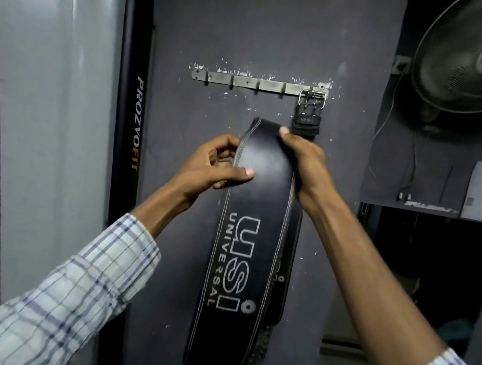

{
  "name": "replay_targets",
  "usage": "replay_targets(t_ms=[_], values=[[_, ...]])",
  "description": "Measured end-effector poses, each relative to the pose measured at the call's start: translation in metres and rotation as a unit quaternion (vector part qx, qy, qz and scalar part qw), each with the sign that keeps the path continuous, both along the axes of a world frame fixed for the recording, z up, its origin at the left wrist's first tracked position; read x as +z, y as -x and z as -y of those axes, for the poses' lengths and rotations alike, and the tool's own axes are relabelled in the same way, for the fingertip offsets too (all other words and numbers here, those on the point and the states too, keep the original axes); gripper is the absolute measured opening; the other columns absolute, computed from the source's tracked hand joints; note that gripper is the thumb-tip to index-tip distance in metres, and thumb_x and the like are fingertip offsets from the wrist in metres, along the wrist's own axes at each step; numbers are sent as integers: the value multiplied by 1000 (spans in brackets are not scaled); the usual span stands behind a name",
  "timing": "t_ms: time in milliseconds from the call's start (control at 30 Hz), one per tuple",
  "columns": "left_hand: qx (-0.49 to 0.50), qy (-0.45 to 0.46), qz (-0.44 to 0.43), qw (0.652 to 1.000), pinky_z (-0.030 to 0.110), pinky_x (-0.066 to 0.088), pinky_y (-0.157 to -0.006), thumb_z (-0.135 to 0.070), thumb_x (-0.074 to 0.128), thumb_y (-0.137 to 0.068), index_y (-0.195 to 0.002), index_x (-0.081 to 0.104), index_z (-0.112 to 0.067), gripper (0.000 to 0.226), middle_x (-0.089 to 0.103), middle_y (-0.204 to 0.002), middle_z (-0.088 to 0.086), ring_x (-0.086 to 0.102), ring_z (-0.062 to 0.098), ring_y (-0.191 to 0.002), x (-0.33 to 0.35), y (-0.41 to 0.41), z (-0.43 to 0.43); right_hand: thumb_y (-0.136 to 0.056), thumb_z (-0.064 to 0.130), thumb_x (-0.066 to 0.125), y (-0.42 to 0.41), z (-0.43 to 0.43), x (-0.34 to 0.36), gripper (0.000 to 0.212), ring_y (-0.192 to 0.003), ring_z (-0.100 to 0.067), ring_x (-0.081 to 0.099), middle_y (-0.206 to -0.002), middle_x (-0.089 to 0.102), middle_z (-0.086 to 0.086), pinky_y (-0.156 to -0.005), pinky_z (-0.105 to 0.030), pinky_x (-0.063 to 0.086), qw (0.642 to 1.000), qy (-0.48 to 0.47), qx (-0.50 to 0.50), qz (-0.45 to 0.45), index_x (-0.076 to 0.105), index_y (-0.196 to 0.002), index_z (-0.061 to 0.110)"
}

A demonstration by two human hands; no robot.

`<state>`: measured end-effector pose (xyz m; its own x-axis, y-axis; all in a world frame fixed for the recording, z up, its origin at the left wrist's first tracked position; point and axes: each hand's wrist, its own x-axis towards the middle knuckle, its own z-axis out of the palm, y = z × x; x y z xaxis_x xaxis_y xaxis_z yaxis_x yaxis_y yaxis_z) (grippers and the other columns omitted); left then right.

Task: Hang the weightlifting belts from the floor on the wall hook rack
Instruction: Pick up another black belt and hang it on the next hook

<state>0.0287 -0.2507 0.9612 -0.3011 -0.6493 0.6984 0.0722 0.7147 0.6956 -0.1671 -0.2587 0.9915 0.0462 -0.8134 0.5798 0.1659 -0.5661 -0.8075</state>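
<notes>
A black belt (253, 244) hangs folded in front of the wall, its lower end cut off by the frame; the left hand (214, 164) pinches its left edge, the right hand (304, 165) clasps its right; beyond, the hook rack (245, 81) carries another belt (308, 112) by its buckle at the right end, its strap hidden behind the right hand.

A black leather belt (252, 243) marked "USI UNIVERSAL" is held upright before a dark wall (250, 33), pinched by the left hand (214, 167) and clasped by the right hand (304, 165), below the hook rack (245, 81). A second belt (307, 120) is hung by its buckle from the rightmost hook.
</notes>
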Motion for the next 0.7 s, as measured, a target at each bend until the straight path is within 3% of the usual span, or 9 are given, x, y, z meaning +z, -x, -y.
replay_targets(t_ms=[100,133,200,267,367,433,500,600,700], values=[[-3,-76,-23,997,25,21,-45,-31,72,-84,-101,63,-17,24,45,-71,2,32,15,-55,12,-1,0,-92,17,70,-9,0,-7,6,-78,-20,64,-84,70,-6,-77,-34,50,1000,28,-4,0,68,-90,11],[18,-103,-23,994,23,28,-46,-42,71,-83,-101,64,-16,33,48,-71,2,38,17,-55,21,0,0,-94,13,67,-13,-5,-14,3,-77,-17,66,-83,72,-4,-75,-32,52,999,36,7,0,68,-94,10],[55,-137,-13,989,28,47,-62,-53,71,-79,-100,69,-13,46,64,-82,6,57,25,-68,37,4,-2,-96,9,65,-17,-12,-28,5,-73,-12,68,-83,74,-1,-70,-26,54,998,56,33,-1,67,-101,8],[90,-144,-20,985,27,41,-59,-45,73,-82,-84,68,-15,30,57,-67,5,51,20,-59,45,10,-2,-96,6,64,-18,-17,-41,6,-71,-10,67,-81,74,1,-67,-22,54,997,73,37,-13,66,-100,9],[120,-114,-12,986,21,25,-43,-29,70,-88,-66,59,-17,28,39,-47,-6,34,11,-41,38,16,-1,-96,29,64,-13,-19,-47,19,-69,-14,62,-79,70,-10,-65,-27,48,998,53,34,-24,72,-88,14],[126,-90,-14,988,25,34,-52,-26,72,-86,-82,70,-3,23,52,-61,6,47,20,-57,25,16,-2,-92,56,58,-12,-21,-37,43,-60,-16,54,-72,64,-12,-56,-29,39,999,-20,21,-23,71,-78,17],[102,-68,0,992,30,40,-64,-23,75,-83,-103,68,3,34,60,-80,14,53,23,-75,12,13,-6,-95,60,53,-13,-19,-21,48,-47,-10,44,-55,56,5,-49,-25,31,997,-73,14,-24,64,-67,22],[88,-28,49,995,22,41,-54,-17,73,-87,-91,69,2,19,64,-60,-1,55,12,-54,-6,11,-6,-97,29,63,-20,-15,-5,23,-53,-12,60,-59,66,5,-58,-25,47,997,-67,-20,-14,69,-79,17],[145,-39,-12,989,22,29,-45,-41,63,-93,-83,67,-2,40,62,-62,4,48,12,-40,-9,14,-1,-97,8,62,-23,-15,-13,14,-58,-5,63,-69,69,5,-57,-19,49,997,8,-68,-30,64,-84,14]])
